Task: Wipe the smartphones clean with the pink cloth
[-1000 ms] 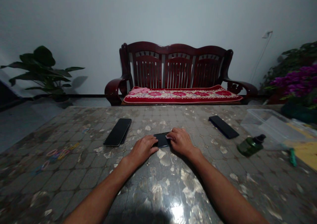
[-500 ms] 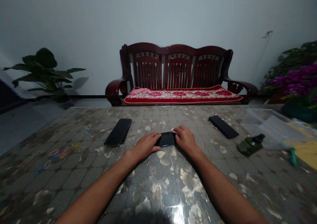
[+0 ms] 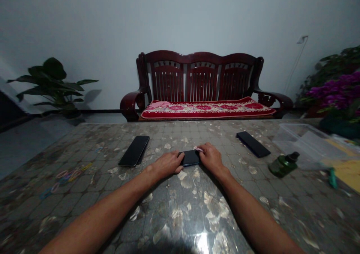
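A dark smartphone (image 3: pixel 190 158) lies sideways on the patterned table, its black face upward. My left hand (image 3: pixel 169 161) grips its left end, thumb at the near edge and fingers over the far corner. At the right end is my right hand (image 3: pixel 210 157), with curled fingers closed on a thin pale pink piece (image 3: pixel 198 149), like cloth or tissue, which shows at the phone's far right corner. The rest of that piece is hidden under the fingers. A second black smartphone (image 3: pixel 134 150) lies to the left, and a third dark phone (image 3: pixel 253 144) to the right.
Several coloured bands (image 3: pixel 72 175) lie at the left. On the right stand a green bottle (image 3: pixel 283 165) with a black top and a clear plastic box (image 3: pixel 305 143), near a small green object (image 3: pixel 332 177). Beyond the table (image 3: pixel 180 209) is a wooden bench (image 3: pixel 201 74).
The phone between my hands has shifted slightly, and a pale rectangular patch on its face is gone. My left fingers have drawn back a little at its edge. The view has tilted slightly.
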A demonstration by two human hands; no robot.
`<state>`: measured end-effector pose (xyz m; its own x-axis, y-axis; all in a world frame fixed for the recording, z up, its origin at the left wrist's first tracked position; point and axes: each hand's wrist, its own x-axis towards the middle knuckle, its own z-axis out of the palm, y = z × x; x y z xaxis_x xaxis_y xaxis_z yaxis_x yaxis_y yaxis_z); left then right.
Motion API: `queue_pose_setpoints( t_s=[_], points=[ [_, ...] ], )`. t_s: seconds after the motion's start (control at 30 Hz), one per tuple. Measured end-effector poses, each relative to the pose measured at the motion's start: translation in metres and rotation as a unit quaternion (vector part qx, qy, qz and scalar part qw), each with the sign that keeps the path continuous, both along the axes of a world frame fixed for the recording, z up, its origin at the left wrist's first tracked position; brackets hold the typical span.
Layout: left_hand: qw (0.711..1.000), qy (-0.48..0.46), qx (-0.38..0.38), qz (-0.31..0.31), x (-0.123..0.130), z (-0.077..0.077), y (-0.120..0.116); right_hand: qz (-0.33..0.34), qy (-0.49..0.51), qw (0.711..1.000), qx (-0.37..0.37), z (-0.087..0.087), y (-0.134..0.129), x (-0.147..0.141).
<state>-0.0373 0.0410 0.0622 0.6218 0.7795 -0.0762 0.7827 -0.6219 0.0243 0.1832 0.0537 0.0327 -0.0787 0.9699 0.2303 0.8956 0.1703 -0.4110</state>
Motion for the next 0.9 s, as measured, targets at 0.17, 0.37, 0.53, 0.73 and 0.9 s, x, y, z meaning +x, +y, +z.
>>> queue_pose_setpoints(
  t_s=[0.17, 0.37, 0.53, 0.73, 0.9],
  points=[
    [1.000, 0.021, -0.009, -0.004, 0.002, 0.012, 0.001, -0.027, 0.156, 0.987, 0.012, -0.007, 0.011, 0.007],
    [0.998, -0.045, -0.026, 0.044, -0.001, 0.015, -0.009, -0.053, 0.316, 0.947, -0.008, -0.017, 0.021, 0.010],
    [0.993, -0.083, -0.034, 0.082, -0.005, 0.010, -0.012, -0.053, 0.386, 0.920, 0.041, -0.020, 0.024, 0.008],
    [0.991, -0.068, -0.006, 0.114, -0.007, 0.003, -0.008, -0.042, 0.342, 0.927, 0.148, -0.001, 0.012, 0.007],
    [0.988, -0.068, -0.006, 0.138, -0.005, 0.004, -0.009, -0.006, 0.204, 0.964, 0.172, 0.010, -0.001, 0.004]
  ],
)
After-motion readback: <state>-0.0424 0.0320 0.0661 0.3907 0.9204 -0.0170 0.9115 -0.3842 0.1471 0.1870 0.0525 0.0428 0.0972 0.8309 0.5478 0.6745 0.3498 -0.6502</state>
